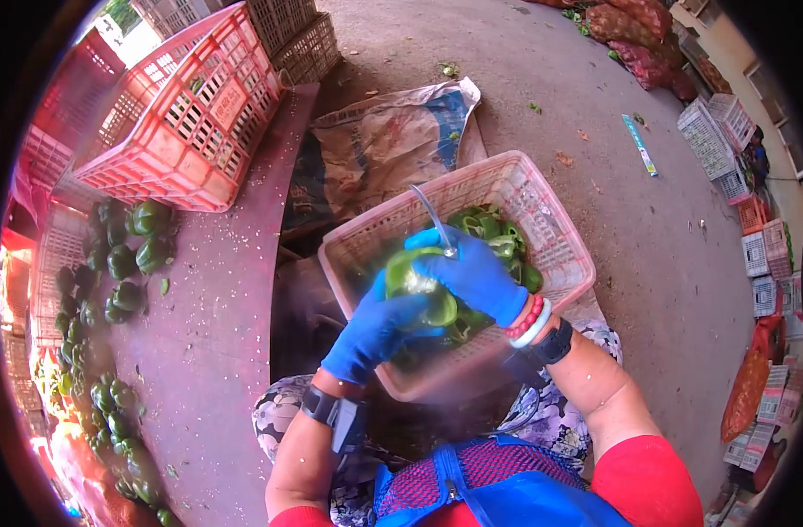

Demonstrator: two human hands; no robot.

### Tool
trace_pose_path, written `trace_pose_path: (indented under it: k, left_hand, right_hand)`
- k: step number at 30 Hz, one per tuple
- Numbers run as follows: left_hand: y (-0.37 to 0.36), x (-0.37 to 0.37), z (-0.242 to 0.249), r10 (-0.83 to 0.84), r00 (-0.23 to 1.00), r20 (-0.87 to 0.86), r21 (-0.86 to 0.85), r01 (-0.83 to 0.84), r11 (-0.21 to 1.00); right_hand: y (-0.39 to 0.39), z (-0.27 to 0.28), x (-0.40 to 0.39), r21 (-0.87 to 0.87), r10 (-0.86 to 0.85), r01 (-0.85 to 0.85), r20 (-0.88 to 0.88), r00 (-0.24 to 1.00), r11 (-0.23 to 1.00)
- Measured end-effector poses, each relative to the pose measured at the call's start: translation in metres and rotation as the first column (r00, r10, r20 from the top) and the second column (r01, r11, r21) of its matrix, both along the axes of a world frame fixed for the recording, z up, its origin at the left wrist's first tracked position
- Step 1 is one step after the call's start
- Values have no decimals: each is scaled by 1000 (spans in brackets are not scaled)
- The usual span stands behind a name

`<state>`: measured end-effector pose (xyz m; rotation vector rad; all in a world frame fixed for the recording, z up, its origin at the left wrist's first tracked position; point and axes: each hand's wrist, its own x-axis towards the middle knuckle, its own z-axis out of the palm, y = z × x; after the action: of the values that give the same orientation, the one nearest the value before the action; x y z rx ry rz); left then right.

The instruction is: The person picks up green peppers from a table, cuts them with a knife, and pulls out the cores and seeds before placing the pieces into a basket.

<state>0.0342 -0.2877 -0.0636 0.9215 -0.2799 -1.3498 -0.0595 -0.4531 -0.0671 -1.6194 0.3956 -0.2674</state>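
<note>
Here, over the lap: left hand (377, 332) in a blue glove, forearm rising from the lower left, wrist bent inward, fingers curled under and around a green pepper (416, 285), cupping it from beneath. On that wrist, a black band with a small device clipped to it. Right hand (471, 272), gloved in blue too, coming in from the right with elbow out and forearm angled down toward the middle, closed around the handle of a thin metal tool (434, 218) whose shaft sticks up and away past the knuckles; working end hidden against the pepper, so cannot tell its shape. Knuckles of the right hand pressed against the top of the same pepper, both hands touching there. Around the right wrist, red and white beaded bracelets and a black strap.

Pepper held just above the near part of a pink plastic basket (550, 220), itself resting tilted on the knees, with more cut green pieces (498, 233) lying inside toward its far side. To the left, a dark red table (217, 334) strewn with whole peppers (129, 255) along its outer edge, and a red crate (186, 114) standing at its far end. Beyond the basket, a crumpled sack (392, 140) on the concrete floor.
</note>
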Motion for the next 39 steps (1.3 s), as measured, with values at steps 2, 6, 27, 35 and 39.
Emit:
trace_pose_path:
  k: [2, 6, 27, 35, 39]
  left_hand:
    - [-7, 0, -38, 49, 994, 93, 97, -58, 994]
    - [-13, -19, -56, 113, 728, 676, 156, -292, 944]
    - [-26, 22, -45, -122, 931, 344, 161, 69, 985]
    - [-31, 11, -48, 86, 950, 300, -40, -78, 996]
    - [-25, 21, -41, 108, 967, 229, 54, -124, 991]
  right_hand:
    - [1, -2, 0, -11, -56, 55, -30, 998, 998]
    - [7, -27, 1, -6, -166, 166, -21, 986, 986]
    - [-18, -44, -14, -186, -179, 167, -53, 982, 968]
    - [-13, -48, 1, 150, -205, 195, 59, 977, 969]
    - [-28, -35, -1, 100, -4, 8, -48, 999, 995]
